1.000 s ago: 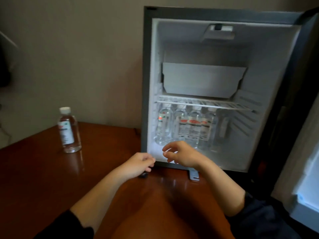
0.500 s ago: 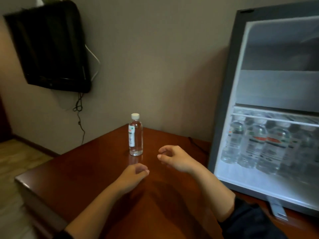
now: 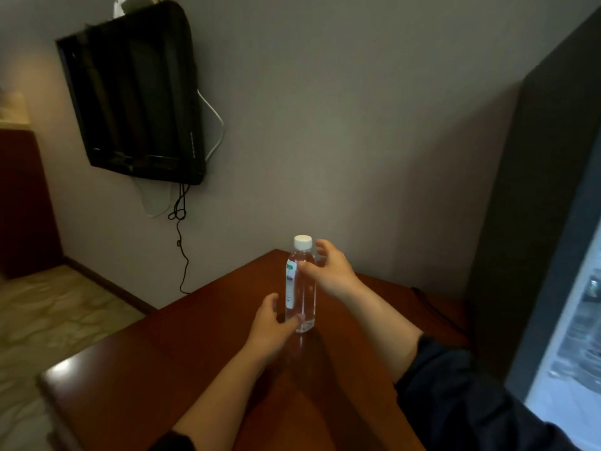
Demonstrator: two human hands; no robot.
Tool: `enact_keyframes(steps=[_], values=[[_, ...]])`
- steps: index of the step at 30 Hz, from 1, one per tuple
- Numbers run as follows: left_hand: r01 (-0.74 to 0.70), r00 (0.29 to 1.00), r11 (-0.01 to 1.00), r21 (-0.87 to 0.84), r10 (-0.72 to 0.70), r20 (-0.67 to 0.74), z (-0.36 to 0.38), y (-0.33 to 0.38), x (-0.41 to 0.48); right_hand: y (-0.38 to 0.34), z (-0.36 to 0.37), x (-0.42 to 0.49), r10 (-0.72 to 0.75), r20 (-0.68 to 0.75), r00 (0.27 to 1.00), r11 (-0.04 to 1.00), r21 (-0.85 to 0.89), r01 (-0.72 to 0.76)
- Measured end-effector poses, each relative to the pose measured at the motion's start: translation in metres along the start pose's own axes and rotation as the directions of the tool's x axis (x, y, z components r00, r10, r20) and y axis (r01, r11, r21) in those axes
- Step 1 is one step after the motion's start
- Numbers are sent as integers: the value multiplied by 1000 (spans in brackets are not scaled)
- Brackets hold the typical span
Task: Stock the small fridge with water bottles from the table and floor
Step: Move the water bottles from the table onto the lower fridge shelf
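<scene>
One clear water bottle [image 3: 301, 297] with a white cap and a green-and-white label stands upright near the far side of the brown wooden table [image 3: 156, 369]. My right hand [image 3: 331, 275] holds its upper part, thumb across the front and fingers round the back, just below the cap. My left hand [image 3: 268, 323] lies low beside the bottle's left, with relaxed fingertips touching it near the base. The small fridge [image 3: 533, 229] stands open at the right edge; blurred bottles show inside it.
A black wall-mounted TV [image 3: 136, 92] hangs at the upper left, with a cable [image 3: 182, 249] trailing down the grey wall. Light tiled floor [image 3: 58, 314] lies left of the table. The table's left corner and near edge are in view.
My view turned left, away from the fridge interior. Both hands moved forward to the bottle; the right hand took hold of its top and the left reached its base.
</scene>
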State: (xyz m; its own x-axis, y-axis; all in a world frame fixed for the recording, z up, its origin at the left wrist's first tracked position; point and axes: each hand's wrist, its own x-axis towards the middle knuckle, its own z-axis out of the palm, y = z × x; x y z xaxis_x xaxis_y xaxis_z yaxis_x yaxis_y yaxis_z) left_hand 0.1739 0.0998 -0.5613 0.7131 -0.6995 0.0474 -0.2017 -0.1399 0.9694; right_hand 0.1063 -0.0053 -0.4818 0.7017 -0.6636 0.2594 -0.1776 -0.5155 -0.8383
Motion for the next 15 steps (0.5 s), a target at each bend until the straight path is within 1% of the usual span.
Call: enact_keyframes(steps=[2,4,6,10,12,15], values=[[-8,1000,999,-41,9,4,4,-2,17,1,5,15,-12,32,999,1000,29,11],[-20,1000,997,-70,21,14,11,-6,29,3,11,28,-10,64,998,1000,10,9],[-39,999,997,-65,38,-6,20,-14,41,8,18,37,-10,84,996,1000,-21,12],[-36,997,996,-85,30,-75,29,-24,56,21,27,47,-54,63,997,994,-89,59],[-46,998,997,-62,43,-52,31,-28,57,26,23,48,-54,41,998,996,-69,57],[-94,995,995,-20,93,-34,31,-31,54,34,19,44,-70,48,996,997,-40,72]])
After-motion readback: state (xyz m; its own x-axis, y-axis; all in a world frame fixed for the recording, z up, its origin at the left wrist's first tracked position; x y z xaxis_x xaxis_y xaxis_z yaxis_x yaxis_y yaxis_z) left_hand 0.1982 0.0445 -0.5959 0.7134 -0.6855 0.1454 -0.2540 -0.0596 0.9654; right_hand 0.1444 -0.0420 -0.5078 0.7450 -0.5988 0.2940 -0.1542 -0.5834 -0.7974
